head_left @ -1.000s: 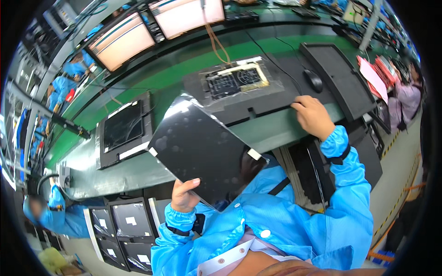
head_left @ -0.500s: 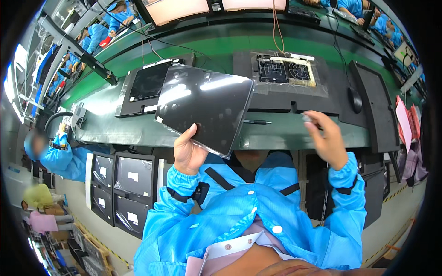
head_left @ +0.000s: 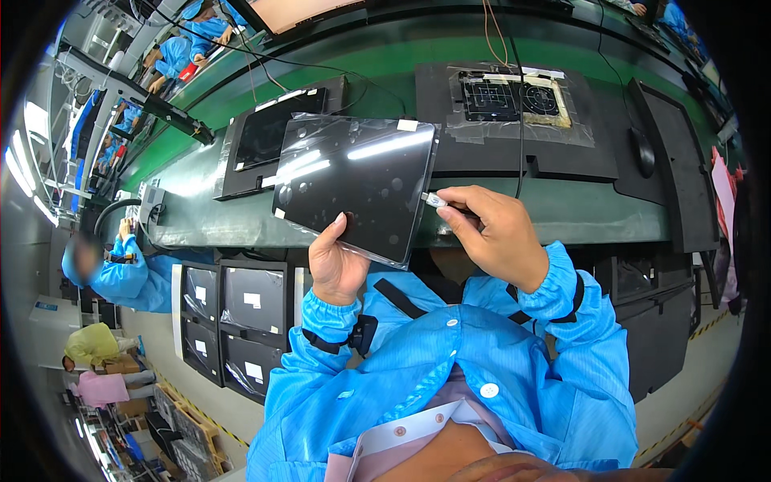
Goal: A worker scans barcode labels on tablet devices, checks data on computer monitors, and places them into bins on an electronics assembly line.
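A black tablet with a glossy, film-covered screen is tilted up over the bench's near edge. My left hand is closed around its lower edge, the thumb lying on the screen. Between the thumb and forefinger of my right hand is a pale cable plug. Its metal tip points left at the tablet's right edge; I cannot tell whether it has entered a port. A dark cable hangs down behind my right hand.
Behind the tablet, a black fixture with a dark screen rests on the green bench. Right of it lies a black board with taped target patterns. A mouse is farther right. Black trays stand below left. A co-worker sits at the left.
My right hand has brought the cable plug left to the tablet's right edge. The left hand keeps its hold on the tablet. The whole view has shifted slightly.
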`<action>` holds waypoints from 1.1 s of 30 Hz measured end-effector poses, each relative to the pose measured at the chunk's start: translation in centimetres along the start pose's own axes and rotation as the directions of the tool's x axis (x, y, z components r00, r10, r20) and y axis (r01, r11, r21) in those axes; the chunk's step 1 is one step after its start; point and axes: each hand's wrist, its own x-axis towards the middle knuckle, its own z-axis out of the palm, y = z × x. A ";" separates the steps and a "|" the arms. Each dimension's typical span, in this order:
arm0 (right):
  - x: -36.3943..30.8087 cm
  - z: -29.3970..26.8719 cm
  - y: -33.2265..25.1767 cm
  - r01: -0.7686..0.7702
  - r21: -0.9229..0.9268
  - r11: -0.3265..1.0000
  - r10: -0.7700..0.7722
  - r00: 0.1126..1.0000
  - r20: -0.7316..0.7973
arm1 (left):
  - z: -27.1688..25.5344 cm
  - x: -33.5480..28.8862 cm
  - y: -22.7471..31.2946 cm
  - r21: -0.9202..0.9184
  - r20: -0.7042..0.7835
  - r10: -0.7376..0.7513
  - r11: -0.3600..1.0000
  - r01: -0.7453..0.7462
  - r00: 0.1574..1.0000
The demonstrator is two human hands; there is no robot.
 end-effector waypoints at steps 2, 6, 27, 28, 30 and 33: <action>0.0 -0.1 0.1 0.029 -0.013 0.999 -0.029 0.999 0.025 | 0.0 0.0 -0.1 0.045 -0.002 -0.004 0.999 0.004 1.000; 0.1 -1.0 0.4 0.054 -0.087 0.995 -0.045 0.993 0.107 | 0.3 0.2 -0.4 0.163 -0.006 -0.014 0.987 0.015 1.000; 1.1 -14.9 9.6 -0.302 0.863 0.405 0.607 0.795 -0.007 | 9.7 6.9 -7.3 0.930 0.292 -0.643 0.365 -0.052 0.708; 0.6 -16.8 11.4 -0.295 0.851 0.434 0.615 0.788 -0.041 | 11.0 7.3 -6.7 0.977 0.184 -0.691 0.208 -0.052 0.699; 0.7 -19.0 13.6 -0.304 0.822 0.482 0.623 0.779 -0.077 | 11.1 9.2 -6.3 0.951 0.307 -0.517 0.132 -0.280 0.799; 1.0 -20.7 15.7 -0.352 0.777 0.521 0.621 0.781 -0.063 | 10.2 13.3 -6.2 0.750 0.578 -0.168 -0.277 -0.601 0.799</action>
